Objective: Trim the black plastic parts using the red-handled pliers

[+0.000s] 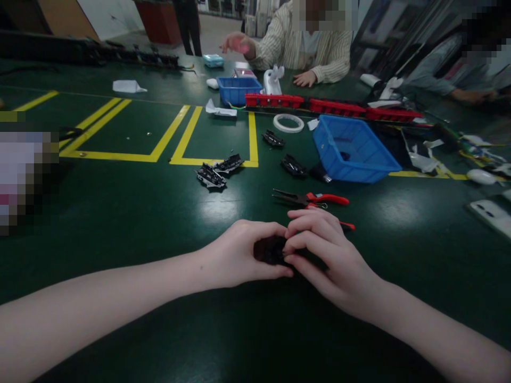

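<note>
Low over the green table, my left hand (239, 252) curls around a small black part (273, 252), thumb and fingers on either side of it. My right hand (333, 258) meets it from the right, fingertips pinched at the part's near end. Whether those fingertips hold a separate small piece is hidden. Just beyond my right hand lie red-handled long-nose pliers (306, 199), partly covered by the fingers. Farther off are several black plastic pieces: a pair touching on the left, one piece (210, 176) in front of another (230, 163), and two more (294, 165) (273, 139) to the right.
A blue bin (359, 166) sits beyond the pliers, near a white tape roll (288, 123). Red strips (337, 108) run behind, beside a smaller blue bin (239, 94). Across the table, a person rests one hand (305, 78) on it. A phone (491, 213) lies right.
</note>
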A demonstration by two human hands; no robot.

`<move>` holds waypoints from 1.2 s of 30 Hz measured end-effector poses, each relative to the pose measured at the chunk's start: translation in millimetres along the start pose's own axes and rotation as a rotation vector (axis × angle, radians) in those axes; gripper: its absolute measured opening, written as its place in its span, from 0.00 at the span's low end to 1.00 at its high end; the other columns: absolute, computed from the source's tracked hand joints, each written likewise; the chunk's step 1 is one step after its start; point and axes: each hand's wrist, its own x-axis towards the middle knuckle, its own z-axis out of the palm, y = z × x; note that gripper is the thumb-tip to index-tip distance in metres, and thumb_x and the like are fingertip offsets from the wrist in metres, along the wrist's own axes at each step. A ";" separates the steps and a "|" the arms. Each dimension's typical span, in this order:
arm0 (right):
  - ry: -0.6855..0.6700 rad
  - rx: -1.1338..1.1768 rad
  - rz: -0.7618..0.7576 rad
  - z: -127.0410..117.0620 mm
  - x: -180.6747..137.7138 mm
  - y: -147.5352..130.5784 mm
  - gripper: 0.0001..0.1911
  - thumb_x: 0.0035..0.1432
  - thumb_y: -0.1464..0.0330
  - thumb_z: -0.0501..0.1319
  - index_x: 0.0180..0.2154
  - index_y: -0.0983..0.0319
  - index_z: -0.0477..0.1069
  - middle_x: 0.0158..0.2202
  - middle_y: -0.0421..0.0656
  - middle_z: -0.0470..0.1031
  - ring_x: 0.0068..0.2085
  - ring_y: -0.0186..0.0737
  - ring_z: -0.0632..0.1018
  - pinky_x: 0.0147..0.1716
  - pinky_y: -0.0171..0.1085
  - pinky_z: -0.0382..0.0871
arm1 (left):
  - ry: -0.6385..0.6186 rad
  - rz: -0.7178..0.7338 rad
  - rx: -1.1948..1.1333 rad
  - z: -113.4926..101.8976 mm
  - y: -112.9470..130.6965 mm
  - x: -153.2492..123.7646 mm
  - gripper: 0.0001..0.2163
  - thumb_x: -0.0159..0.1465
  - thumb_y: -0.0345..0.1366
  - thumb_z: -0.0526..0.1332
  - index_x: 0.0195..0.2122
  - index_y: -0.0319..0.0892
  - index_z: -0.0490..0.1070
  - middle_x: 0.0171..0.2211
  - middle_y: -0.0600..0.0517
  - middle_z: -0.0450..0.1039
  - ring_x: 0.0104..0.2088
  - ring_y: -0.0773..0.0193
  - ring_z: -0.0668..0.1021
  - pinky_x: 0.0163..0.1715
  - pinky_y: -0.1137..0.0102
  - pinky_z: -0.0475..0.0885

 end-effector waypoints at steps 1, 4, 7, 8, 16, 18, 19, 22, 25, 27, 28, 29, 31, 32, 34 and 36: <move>0.012 0.023 0.016 1.3 0.0 0.8 0.04 0.58 0.74 0.57 0.35 0.60 0.68 0.40 0.45 0.71 0.53 0.42 0.69 0.55 0.47 0.60 | -0.003 0.000 0.000 -0.3 0.3 0.0 0.14 0.56 0.35 0.67 0.42 0.39 0.70 0.32 0.57 0.71 0.28 0.71 0.72 0.27 0.77 0.66; 0.067 0.074 0.066 3.7 0.9 2.3 0.03 0.57 0.73 0.59 0.33 0.59 0.69 0.38 0.44 0.71 0.52 0.43 0.70 0.51 0.46 0.64 | -0.002 -0.005 -0.001 -1.4 0.5 -0.1 0.14 0.57 0.36 0.66 0.43 0.40 0.70 0.33 0.56 0.71 0.29 0.70 0.73 0.28 0.76 0.67; 0.090 0.078 0.124 3.7 2.4 2.3 0.03 0.56 0.72 0.61 0.31 0.58 0.71 0.38 0.43 0.71 0.52 0.46 0.70 0.50 0.48 0.64 | 0.017 -0.016 -0.005 -1.9 -0.5 -0.2 0.14 0.57 0.36 0.66 0.45 0.40 0.70 0.36 0.55 0.73 0.32 0.68 0.74 0.29 0.76 0.68; 0.087 0.063 0.135 3.2 2.8 1.7 0.03 0.56 0.72 0.61 0.31 0.58 0.71 0.39 0.43 0.71 0.52 0.47 0.70 0.50 0.49 0.64 | 0.027 -0.019 -0.006 -1.9 -1.0 -0.3 0.15 0.58 0.35 0.65 0.45 0.41 0.69 0.37 0.54 0.73 0.33 0.68 0.74 0.29 0.75 0.69; 0.094 -0.092 0.104 6.0 2.0 -8.2 0.04 0.56 0.74 0.59 0.32 0.60 0.69 0.37 0.43 0.72 0.52 0.46 0.70 0.52 0.50 0.60 | 0.065 0.005 0.056 1.9 -5.6 -0.6 0.11 0.57 0.31 0.65 0.42 0.39 0.70 0.35 0.55 0.73 0.33 0.68 0.74 0.32 0.75 0.69; 0.113 -0.054 0.129 9.4 2.0 -8.4 0.03 0.56 0.74 0.60 0.31 0.60 0.69 0.37 0.42 0.72 0.50 0.45 0.70 0.51 0.49 0.61 | 0.064 0.011 0.074 2.1 -5.3 -0.9 0.10 0.58 0.31 0.64 0.41 0.39 0.70 0.35 0.55 0.73 0.33 0.68 0.74 0.31 0.75 0.69; 0.125 -0.013 0.155 11.2 2.2 -7.8 0.03 0.55 0.73 0.62 0.30 0.59 0.69 0.36 0.42 0.72 0.49 0.45 0.71 0.50 0.49 0.62 | 0.064 0.012 0.077 2.0 -5.0 -1.0 0.10 0.58 0.31 0.64 0.41 0.39 0.71 0.35 0.55 0.73 0.33 0.68 0.74 0.31 0.75 0.69; 0.164 0.158 0.244 15.7 3.0 -4.5 0.05 0.52 0.71 0.65 0.27 0.59 0.70 0.33 0.40 0.71 0.44 0.42 0.72 0.46 0.47 0.65 | 0.086 -0.004 0.074 1.7 -4.0 -0.9 0.12 0.57 0.32 0.64 0.43 0.40 0.71 0.35 0.55 0.73 0.32 0.69 0.74 0.30 0.76 0.68; 0.190 0.267 0.275 18.2 3.1 -0.5 0.05 0.50 0.70 0.67 0.26 0.59 0.72 0.32 0.39 0.71 0.43 0.41 0.73 0.44 0.45 0.66 | 0.120 -0.022 0.069 1.5 -3.5 -0.3 0.13 0.56 0.32 0.65 0.43 0.40 0.71 0.34 0.55 0.74 0.31 0.69 0.74 0.28 0.76 0.67; 0.198 0.288 0.263 18.6 2.6 1.8 0.03 0.51 0.70 0.66 0.27 0.58 0.73 0.33 0.40 0.72 0.43 0.41 0.73 0.45 0.45 0.66 | 0.140 -0.038 0.060 1.0 -3.7 0.4 0.13 0.56 0.34 0.65 0.43 0.40 0.72 0.33 0.55 0.74 0.29 0.69 0.74 0.26 0.76 0.66; 0.197 0.291 0.255 18.6 2.4 2.9 0.02 0.52 0.70 0.66 0.29 0.58 0.73 0.34 0.40 0.72 0.44 0.40 0.73 0.45 0.44 0.66 | 0.152 -0.048 0.054 0.6 -4.1 0.8 0.14 0.56 0.34 0.65 0.43 0.40 0.72 0.34 0.55 0.74 0.29 0.69 0.74 0.26 0.76 0.66; 0.193 0.291 0.245 18.6 2.3 3.8 0.02 0.53 0.71 0.65 0.31 0.58 0.74 0.35 0.40 0.72 0.43 0.40 0.73 0.45 0.44 0.67 | 0.166 -0.058 0.047 -0.1 -4.7 1.4 0.14 0.56 0.35 0.65 0.44 0.40 0.72 0.34 0.54 0.75 0.29 0.68 0.74 0.27 0.76 0.67; 0.187 0.272 0.221 18.8 2.5 5.1 0.04 0.55 0.72 0.63 0.34 0.58 0.74 0.37 0.41 0.72 0.43 0.39 0.73 0.45 0.44 0.67 | 0.191 -0.072 0.038 -1.4 -6.3 2.6 0.15 0.56 0.35 0.65 0.45 0.40 0.71 0.35 0.54 0.75 0.30 0.68 0.74 0.28 0.75 0.67; 0.188 0.254 0.211 19.0 2.9 5.5 0.04 0.56 0.72 0.62 0.34 0.58 0.74 0.37 0.41 0.72 0.43 0.39 0.73 0.45 0.44 0.67 | 0.199 -0.072 0.035 -2.0 -7.3 3.2 0.16 0.55 0.35 0.65 0.45 0.40 0.71 0.34 0.54 0.75 0.29 0.68 0.74 0.28 0.75 0.67; 0.200 0.208 0.192 19.6 4.2 5.3 0.04 0.56 0.73 0.61 0.34 0.58 0.74 0.36 0.42 0.73 0.43 0.39 0.73 0.45 0.45 0.67 | 0.204 -0.069 0.030 -2.7 -9.1 3.7 0.15 0.56 0.35 0.65 0.45 0.40 0.71 0.32 0.55 0.74 0.28 0.69 0.73 0.26 0.76 0.67; 0.212 0.159 0.171 20.0 5.5 3.8 0.04 0.56 0.73 0.61 0.32 0.59 0.73 0.35 0.42 0.73 0.42 0.40 0.73 0.45 0.45 0.67 | 0.199 -0.062 0.028 -3.1 -10.2 3.5 0.15 0.56 0.35 0.64 0.45 0.40 0.71 0.32 0.55 0.74 0.27 0.69 0.73 0.25 0.76 0.66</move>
